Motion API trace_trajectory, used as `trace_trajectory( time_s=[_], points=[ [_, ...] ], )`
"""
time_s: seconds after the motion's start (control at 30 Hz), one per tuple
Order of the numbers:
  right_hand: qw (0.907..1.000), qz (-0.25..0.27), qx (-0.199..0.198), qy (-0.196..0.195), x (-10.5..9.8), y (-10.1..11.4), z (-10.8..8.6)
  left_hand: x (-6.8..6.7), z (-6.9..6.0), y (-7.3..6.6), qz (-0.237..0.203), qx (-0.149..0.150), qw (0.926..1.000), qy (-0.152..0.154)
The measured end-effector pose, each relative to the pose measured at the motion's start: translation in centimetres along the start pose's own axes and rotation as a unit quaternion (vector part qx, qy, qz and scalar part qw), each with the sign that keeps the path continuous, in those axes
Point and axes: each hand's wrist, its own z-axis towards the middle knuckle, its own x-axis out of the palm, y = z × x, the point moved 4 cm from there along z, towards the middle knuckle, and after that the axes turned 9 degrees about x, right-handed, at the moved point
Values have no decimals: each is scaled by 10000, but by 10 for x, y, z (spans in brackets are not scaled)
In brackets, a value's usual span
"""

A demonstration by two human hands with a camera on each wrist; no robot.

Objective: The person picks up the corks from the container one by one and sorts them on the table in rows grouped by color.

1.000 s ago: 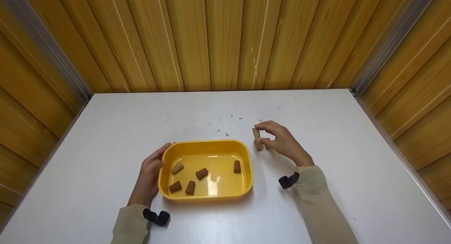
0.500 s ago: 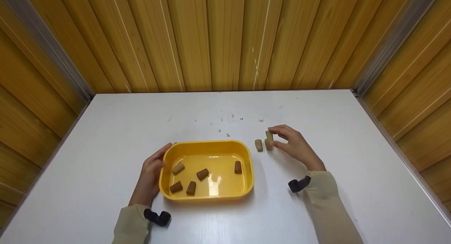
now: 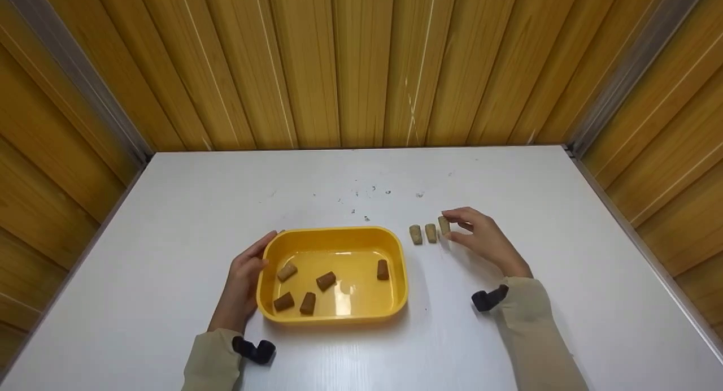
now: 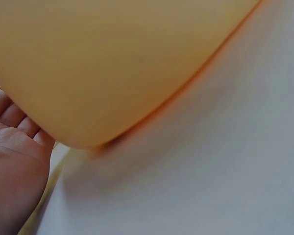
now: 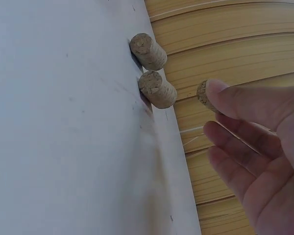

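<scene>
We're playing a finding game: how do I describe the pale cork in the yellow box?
On the white table, find the yellow box the left hand touches. Inside, toward its back left corner, lies the pale cork. It's the only light one in there; the other four corks are darker brown.

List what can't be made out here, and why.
Left wrist view: the fingertips of the left hand, hidden behind the yellow tray.
Right wrist view: most of the held cork, behind the right hand, itself cut off by the right edge.
Head view: the dark specks on the table, too small to identify.
</scene>
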Motion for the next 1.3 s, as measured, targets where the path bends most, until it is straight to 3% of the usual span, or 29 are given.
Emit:
trace_trajectory(
  time_s=[0.73,1.0,1.3],
  points=[
    [9966,-25,821,68,2,-25,0,0,1,-1,46,-111,9998,-130],
    [9932,161,1148,126,3,-26,0,0,0,-3,-115,24,9999,-63],
    [9926,-135,1201,88,5,-26,-1,0,0,-2,-69,4,10000,-6]
  ],
)
